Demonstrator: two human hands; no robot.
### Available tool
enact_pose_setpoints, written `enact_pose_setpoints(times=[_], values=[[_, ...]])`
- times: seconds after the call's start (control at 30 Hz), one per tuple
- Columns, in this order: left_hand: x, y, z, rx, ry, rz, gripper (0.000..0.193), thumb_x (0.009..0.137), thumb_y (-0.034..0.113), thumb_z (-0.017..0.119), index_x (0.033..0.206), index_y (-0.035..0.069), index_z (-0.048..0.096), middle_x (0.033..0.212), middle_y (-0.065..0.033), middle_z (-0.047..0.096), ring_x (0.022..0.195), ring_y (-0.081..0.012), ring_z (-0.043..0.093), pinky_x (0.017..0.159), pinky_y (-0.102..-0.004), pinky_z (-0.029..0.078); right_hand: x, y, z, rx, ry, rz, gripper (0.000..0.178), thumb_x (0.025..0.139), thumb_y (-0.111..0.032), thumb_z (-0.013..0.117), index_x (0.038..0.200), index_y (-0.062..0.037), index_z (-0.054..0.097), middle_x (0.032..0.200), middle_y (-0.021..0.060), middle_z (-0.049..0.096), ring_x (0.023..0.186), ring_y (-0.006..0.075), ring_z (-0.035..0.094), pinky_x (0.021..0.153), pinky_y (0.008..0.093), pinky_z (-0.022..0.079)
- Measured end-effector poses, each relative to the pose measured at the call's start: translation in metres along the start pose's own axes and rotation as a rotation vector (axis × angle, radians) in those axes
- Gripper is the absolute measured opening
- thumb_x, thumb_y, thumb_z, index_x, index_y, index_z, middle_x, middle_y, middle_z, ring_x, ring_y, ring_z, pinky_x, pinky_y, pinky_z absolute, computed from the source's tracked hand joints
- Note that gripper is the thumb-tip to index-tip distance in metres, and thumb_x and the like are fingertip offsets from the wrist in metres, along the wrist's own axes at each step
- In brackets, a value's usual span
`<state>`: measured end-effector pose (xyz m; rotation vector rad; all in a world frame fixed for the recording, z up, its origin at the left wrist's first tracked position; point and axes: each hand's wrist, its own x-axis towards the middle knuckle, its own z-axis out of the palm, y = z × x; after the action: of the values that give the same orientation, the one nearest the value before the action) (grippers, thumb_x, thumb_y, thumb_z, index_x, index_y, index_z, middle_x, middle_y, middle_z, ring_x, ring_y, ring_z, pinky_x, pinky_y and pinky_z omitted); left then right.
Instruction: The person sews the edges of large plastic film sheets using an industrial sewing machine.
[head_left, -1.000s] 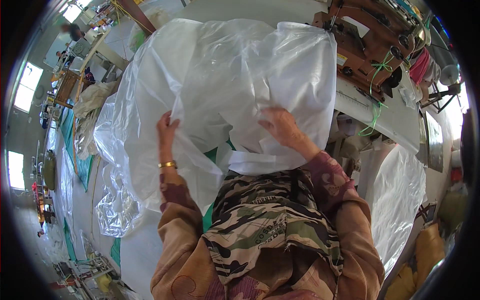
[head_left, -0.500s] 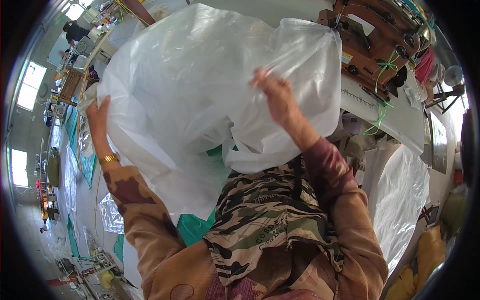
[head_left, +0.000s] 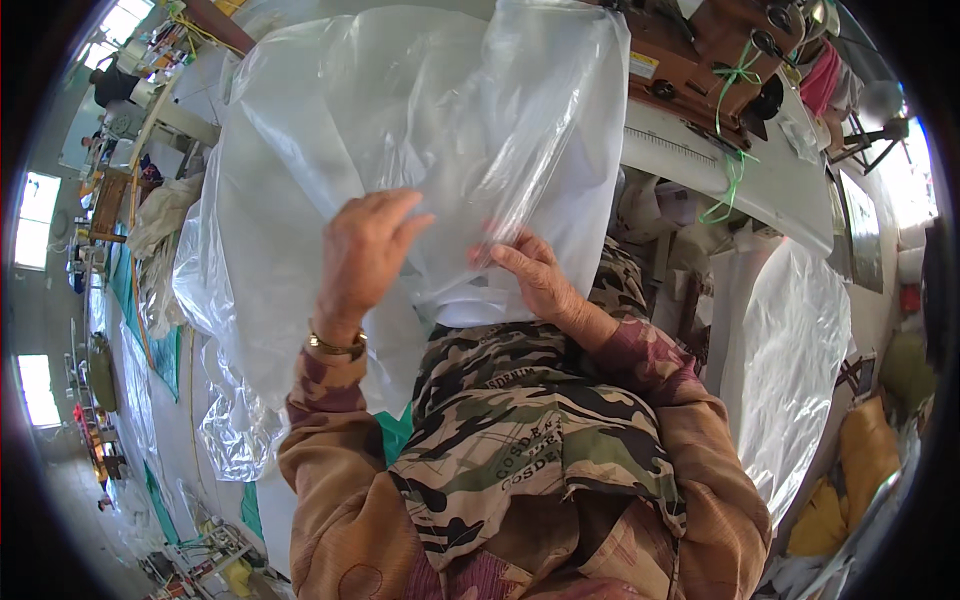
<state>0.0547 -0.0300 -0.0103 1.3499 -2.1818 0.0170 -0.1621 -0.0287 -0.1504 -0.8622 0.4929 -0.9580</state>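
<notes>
Right fingers partly veiled by translucent plastic, left fingers blurred

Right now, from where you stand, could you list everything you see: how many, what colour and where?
Large thin plastic sheet: one, translucent white, centre
Boxy machine with knobs: one, brown, upper right
Tied ribbon: at least one, bright green, on the machine
Flat worktop with ruler marks: one, pale, right of centre
Shiny plastic sheeting: one pile, clear, lower right
Limp cloth: one, pink, upper right
Rectangular windows: at least two, bright white, left
Distant person: one, dark top, upper left
Camouflage garment: one, green-black-tan, wearer's lap
Metal band: one, gold, left wrist
Left hand: one, bare, blurred, over the sheet
Right hand: one, bare, at the sheet's fold
</notes>
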Motion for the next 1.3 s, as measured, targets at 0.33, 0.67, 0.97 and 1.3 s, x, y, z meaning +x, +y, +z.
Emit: enact_pose_setpoints(times=[0.33, 0.67, 0.97, 1.3], values=[[-0.029, 0.002, 0.092, -0.777, -0.072, -0.388, 0.015, 0.093, 0.017, 0.067, 0.096, 0.003, 0.064, 0.085, -0.0036, 0.067, 0.077, -0.0111, 0.061, 0.073, -0.025, 0.048, -0.012, -0.014, 0.023, 0.113, 0.15, -0.064, 0.043, 0.094, -0.017, 0.068, 0.129, -0.0004, 0.049, 0.097, 0.0072, 0.067, 0.085, 0.0163, 0.065, 0.081, 0.0306, 0.052], [-0.01, 0.0, 0.052, -1.024, 0.287, -0.694, 0.016, 0.099, 0.017, 0.06, 0.09, 0.004, 0.057, 0.07, 0.0071, 0.048, 0.061, -0.0025, 0.041, 0.053, -0.02, 0.034, -0.033, -0.016, 0.012, 0.056, 0.121, -0.111, 0.016, 0.096, -0.013, 0.063, 0.104, 0.0012, 0.067, 0.085, 0.0014, 0.062, 0.073, 0.0101, 0.059, 0.069, 0.0261, 0.052], [-0.002, -0.023, 0.072, 0.247, 0.011, -0.232, 0.01, 0.088, 0.009, 0.067, 0.091, 0.0, 0.062, 0.076, -0.0055, 0.064, 0.062, -0.0239, 0.059, 0.06, -0.0367, 0.046, -0.044, -0.03, 0.019, -0.058, 0.078, -0.164, 0.016, 0.099, -0.013, 0.059, 0.102, 0.0005, 0.067, 0.09, 0.0025, 0.064, 0.075, 0.0091, 0.058, 0.071, 0.0252, 0.049], [0.023, 0.081, 0.056, -0.616, -0.099, -0.304, 0.034, 0.086, 0.015, 0.074, 0.116, 0.001, 0.063, 0.084, -0.0105, 0.067, 0.058, -0.0156, 0.058, 0.058, -0.0291, 0.047, -0.049, -0.046, 0.031, -0.586, 0.171, -0.146, 0.019, 0.097, -0.018, 0.062, 0.089, -0.0001, 0.063, 0.066, 0.007, 0.062, 0.064, 0.0135, 0.061, 0.06, 0.0297, 0.048]])
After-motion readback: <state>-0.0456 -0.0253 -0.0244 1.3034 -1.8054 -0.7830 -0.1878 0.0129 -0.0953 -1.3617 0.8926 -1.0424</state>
